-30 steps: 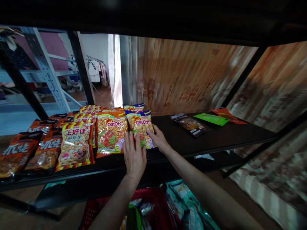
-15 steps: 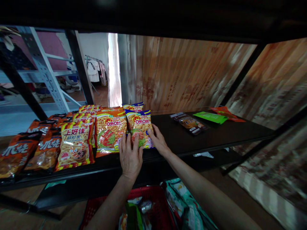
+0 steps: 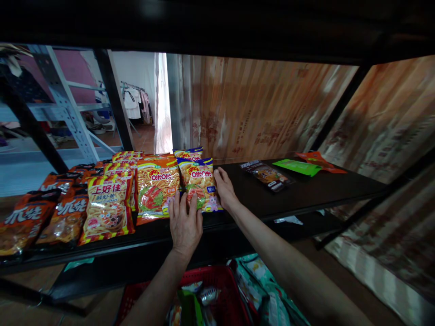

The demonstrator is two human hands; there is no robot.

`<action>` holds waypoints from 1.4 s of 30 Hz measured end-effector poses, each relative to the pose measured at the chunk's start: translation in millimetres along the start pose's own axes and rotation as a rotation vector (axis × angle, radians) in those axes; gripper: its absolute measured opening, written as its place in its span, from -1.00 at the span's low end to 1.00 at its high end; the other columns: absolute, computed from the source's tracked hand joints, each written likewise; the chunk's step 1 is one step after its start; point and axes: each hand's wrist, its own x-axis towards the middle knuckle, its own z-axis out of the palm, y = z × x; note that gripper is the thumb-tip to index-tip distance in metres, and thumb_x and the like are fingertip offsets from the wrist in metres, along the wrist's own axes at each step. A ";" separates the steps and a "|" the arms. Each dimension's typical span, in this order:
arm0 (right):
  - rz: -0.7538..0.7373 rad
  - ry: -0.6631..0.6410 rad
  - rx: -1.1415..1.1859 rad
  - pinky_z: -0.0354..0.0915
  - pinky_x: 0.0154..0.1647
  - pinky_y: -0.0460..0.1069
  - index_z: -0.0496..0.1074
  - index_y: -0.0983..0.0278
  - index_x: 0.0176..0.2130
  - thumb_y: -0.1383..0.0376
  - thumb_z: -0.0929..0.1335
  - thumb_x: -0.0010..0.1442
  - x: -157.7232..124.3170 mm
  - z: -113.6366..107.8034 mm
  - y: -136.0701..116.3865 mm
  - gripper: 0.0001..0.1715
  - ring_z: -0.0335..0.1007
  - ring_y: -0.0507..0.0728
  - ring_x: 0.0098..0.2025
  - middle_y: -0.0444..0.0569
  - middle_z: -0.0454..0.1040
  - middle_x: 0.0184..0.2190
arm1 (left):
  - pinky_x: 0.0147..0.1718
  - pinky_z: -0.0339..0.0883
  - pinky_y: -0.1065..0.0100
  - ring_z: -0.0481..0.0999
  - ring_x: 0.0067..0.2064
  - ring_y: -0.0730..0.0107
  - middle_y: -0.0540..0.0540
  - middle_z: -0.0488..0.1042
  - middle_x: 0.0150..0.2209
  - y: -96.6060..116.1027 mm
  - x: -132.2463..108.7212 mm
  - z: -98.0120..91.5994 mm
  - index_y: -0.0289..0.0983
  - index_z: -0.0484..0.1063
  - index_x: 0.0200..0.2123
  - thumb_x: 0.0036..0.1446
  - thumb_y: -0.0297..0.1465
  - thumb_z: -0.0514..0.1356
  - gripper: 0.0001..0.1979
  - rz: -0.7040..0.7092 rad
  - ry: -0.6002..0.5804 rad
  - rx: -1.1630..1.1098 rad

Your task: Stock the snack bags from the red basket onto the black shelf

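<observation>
A blue-topped snack bag [image 3: 200,183] lies flat on the black shelf [image 3: 306,194], to the right of an orange snack bag [image 3: 157,186]. My left hand [image 3: 185,222] rests flat on the blue bag's lower left edge, fingers stretched out. My right hand [image 3: 224,189] lies against the bag's right edge, fingers extended along it. Neither hand grips the bag. A second blue-topped bag [image 3: 188,154] lies behind it.
Rows of red-yellow [image 3: 107,206] and dark orange [image 3: 66,213] snack bags fill the shelf's left part. A dark packet [image 3: 267,174], a green packet [image 3: 299,167] and an orange packet [image 3: 319,160] lie far right. A red basket [image 3: 210,294] with goods sits below.
Both hands have stayed on the blue-topped bag; my right hand has slid a little farther up its right edge and the bag has shifted slightly.
</observation>
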 end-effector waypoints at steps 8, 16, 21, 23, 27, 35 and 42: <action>0.091 -0.008 0.235 0.38 -0.36 -0.07 0.41 0.24 -0.34 0.18 0.46 -0.07 44.1 17.0 -21.5 -0.72 0.43 0.05 -0.42 -0.15 0.53 -0.46 | 0.20 0.02 -0.07 -0.02 0.33 -0.04 -0.28 0.24 0.22 2.0 0.0 2.5 -0.30 0.27 0.15 0.17 -0.41 0.06 -0.54 0.008 0.004 0.039; 0.138 0.040 0.392 0.36 -0.48 -0.08 0.37 0.24 -0.50 0.36 0.40 -0.03 47.1 26.3 -23.6 -0.91 0.36 0.00 -0.59 -0.24 0.46 -0.63 | 0.21 0.03 -0.08 -0.02 0.33 -0.03 -0.29 0.25 0.21 2.1 2.4 1.0 -0.35 0.20 0.20 0.17 -0.43 0.06 -0.50 0.020 0.049 0.051; 0.149 0.081 0.343 0.37 -0.48 -0.07 0.37 0.24 -0.49 0.34 0.38 -0.02 49.6 30.6 -21.4 -0.93 0.36 0.02 -0.60 -0.25 0.43 -0.66 | 0.21 0.04 -0.06 0.01 0.32 -0.04 -0.30 0.26 0.21 -0.4 1.2 4.2 -0.37 0.20 0.19 0.18 -0.41 0.06 -0.50 0.004 0.044 0.051; 0.161 0.075 0.329 0.37 -0.46 -0.06 0.37 0.25 -0.47 0.31 0.38 -0.02 49.3 30.8 -19.6 -0.93 0.38 0.03 -0.57 -0.23 0.44 -0.64 | 0.22 0.01 -0.07 0.01 0.32 -0.03 -0.29 0.26 0.21 -1.3 0.1 5.4 -0.37 0.20 0.20 0.19 -0.40 0.06 -0.50 -0.003 0.038 0.050; 0.112 0.057 0.267 0.39 -0.37 -0.06 0.39 0.24 -0.40 0.18 0.41 -0.03 41.7 20.5 -12.8 -0.80 0.44 0.05 -0.44 -0.16 0.51 -0.50 | 0.23 -0.03 -0.07 -0.01 0.32 -0.02 -0.29 0.25 0.22 -1.2 -0.4 4.6 -0.37 0.18 0.20 0.19 -0.38 0.05 -0.49 -0.008 0.027 0.040; 0.030 0.010 0.098 0.37 -0.12 -0.02 0.42 0.18 -0.15 -0.01 0.35 0.03 -14.9 -15.7 13.0 -0.56 0.44 0.12 -0.10 -0.06 0.52 -0.14 | 0.23 -0.03 -0.06 0.01 0.32 -0.02 -0.36 0.27 0.19 -0.9 -11.5 -2.1 -0.49 0.16 0.19 0.17 -0.39 0.06 -0.47 -0.002 0.046 0.038; 0.113 -0.029 0.078 0.37 -0.15 0.01 0.40 0.17 -0.08 -0.04 0.35 0.01 -35.6 -10.3 18.9 -0.47 0.44 0.17 -0.09 -0.05 0.51 -0.11 | 0.21 0.02 -0.07 -0.01 0.33 0.01 -0.39 0.27 0.18 -4.2 -28.1 -5.2 -0.50 0.14 0.19 0.16 -0.42 0.05 -0.46 0.007 0.045 0.021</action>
